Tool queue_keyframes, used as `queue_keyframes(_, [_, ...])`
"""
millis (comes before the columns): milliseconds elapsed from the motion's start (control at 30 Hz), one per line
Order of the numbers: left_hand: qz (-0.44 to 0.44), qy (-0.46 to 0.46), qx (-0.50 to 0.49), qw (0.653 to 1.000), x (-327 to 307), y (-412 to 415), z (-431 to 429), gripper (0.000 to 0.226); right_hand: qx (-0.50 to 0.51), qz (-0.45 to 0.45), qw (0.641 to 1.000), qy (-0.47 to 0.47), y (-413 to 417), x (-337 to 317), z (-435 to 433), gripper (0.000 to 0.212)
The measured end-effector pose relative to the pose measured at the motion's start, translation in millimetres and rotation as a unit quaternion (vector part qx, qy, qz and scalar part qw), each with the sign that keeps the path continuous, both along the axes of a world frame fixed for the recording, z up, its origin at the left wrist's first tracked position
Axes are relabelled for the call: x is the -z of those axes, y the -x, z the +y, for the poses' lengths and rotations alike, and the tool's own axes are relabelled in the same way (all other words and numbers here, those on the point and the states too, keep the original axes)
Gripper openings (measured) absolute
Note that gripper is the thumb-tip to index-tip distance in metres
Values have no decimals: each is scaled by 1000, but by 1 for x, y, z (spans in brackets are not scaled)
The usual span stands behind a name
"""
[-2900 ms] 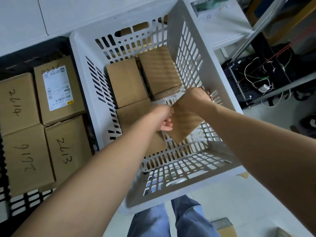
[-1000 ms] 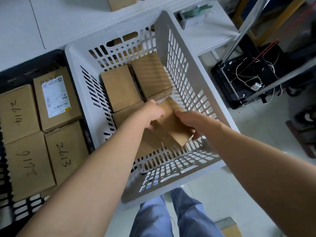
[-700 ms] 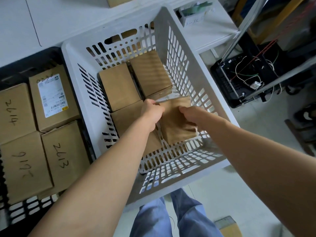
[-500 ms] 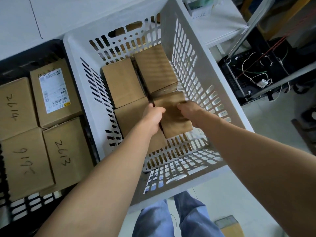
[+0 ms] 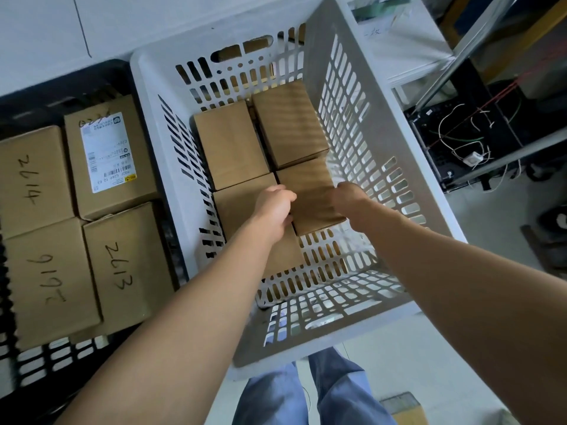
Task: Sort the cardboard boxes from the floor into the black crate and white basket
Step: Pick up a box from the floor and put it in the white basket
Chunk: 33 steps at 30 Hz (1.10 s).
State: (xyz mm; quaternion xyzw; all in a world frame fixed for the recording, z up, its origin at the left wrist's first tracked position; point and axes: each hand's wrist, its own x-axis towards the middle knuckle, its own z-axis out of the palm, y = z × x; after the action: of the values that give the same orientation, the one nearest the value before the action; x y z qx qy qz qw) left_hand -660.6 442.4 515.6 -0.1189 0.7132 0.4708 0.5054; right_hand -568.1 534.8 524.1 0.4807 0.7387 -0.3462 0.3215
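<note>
The white basket (image 5: 377,154) holds several small plain cardboard boxes. A small cardboard box (image 5: 310,191) lies flat in the basket's near right corner, behind it another box (image 5: 288,124). My left hand (image 5: 274,207) grips its left edge and my right hand (image 5: 349,200) grips its right edge. Two more boxes (image 5: 230,142) fill the basket's left side. The black crate (image 5: 40,366) at the left holds several larger boxes marked with handwritten numbers, one box (image 5: 107,154) with a white label.
A white table top (image 5: 107,23) lies behind both containers. A dark unit with loose wires (image 5: 460,139) stands on the floor at the right. One more cardboard box (image 5: 402,407) lies on the floor by my legs (image 5: 291,397).
The box was tilted and held above the basket floor; both hands have turned it flat and lowered it into the near right corner beside the other boxes.
</note>
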Motion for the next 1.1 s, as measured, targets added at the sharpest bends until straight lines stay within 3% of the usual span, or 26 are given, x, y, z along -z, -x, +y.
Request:
queue_keyframes(33, [8,1,-11,1000,3,2,-3,44,-3,70,997,-19,-5,6,-2,30])
queue_keyframes(67, [4,3,-21,1000,-3,4,-6,41,173,98,980,21,0,1,2,28])
queue_keyframes(100, [1,-1,-31,1000,-4,6,-8,39,254,142,955,52,2,-9,1,22])
queue_keyframes(167, [14,-5,-45,999,-15,5,-11,37,251,174,952,2,3,-18,1,16])
queue_keyframes(233, [26,-17,-58,998,-27,7,-11,32,256,199,946,10,6,-32,-1,27])
queue_keyframes(367, [33,-73,-59,995,-66,8,-9,11,267,309,913,10,5,-72,-5,18])
queue_keyframes(467, [66,-104,-56,991,-100,6,-11,9,276,365,889,2,-3,-98,-7,31])
queue_keyframes(767, [172,-188,35,966,-194,-26,-16,9,303,468,830,-27,-31,-183,-24,43])
queue_keyframes(1000, [226,-301,140,916,-250,-55,-25,16,361,542,757,-54,-71,-238,-57,32])
queue_keyframes(1100, [223,-338,180,896,-260,-66,-42,31,391,557,730,-63,-88,-247,-83,36])
